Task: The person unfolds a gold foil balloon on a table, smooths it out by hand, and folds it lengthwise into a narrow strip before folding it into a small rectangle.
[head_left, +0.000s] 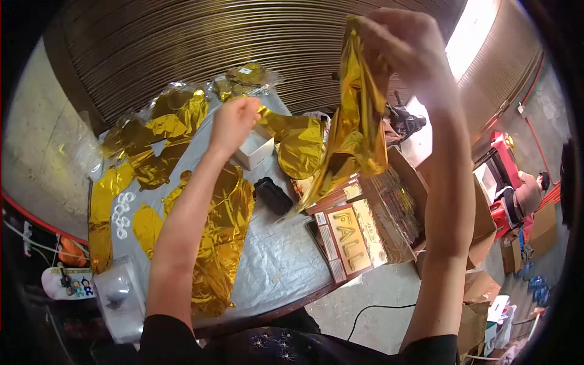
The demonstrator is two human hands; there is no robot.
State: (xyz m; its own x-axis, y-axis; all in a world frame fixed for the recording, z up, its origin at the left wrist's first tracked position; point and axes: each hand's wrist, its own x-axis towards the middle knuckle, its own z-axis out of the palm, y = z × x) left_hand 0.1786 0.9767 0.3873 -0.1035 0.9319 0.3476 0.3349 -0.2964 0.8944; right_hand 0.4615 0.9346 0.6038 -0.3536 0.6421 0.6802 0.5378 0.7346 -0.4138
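Note:
Both of my hands are raised over the table. My right hand [404,45] is high up, its fingers pinched on the top of a crumpled, flat gold foil balloon [351,115] that hangs down. My left hand [236,125] is closed at the narrow end of another stretch of gold foil [301,145], which widens into a rounded part. Whether the two foil pieces are joined is hidden. Beneath my left forearm lies a flat gold foil balloon [219,261]. A white box [254,149] and a black tray [273,196] sit between my hands.
More gold foil balloons [164,128] cover the table's left and back. White rings [121,216] and a clear plastic box [120,298] lie at left. A package with "FALL" letters [350,237] and a cardboard box of flat packets [395,207] stand right. Another person [528,194] is farther right.

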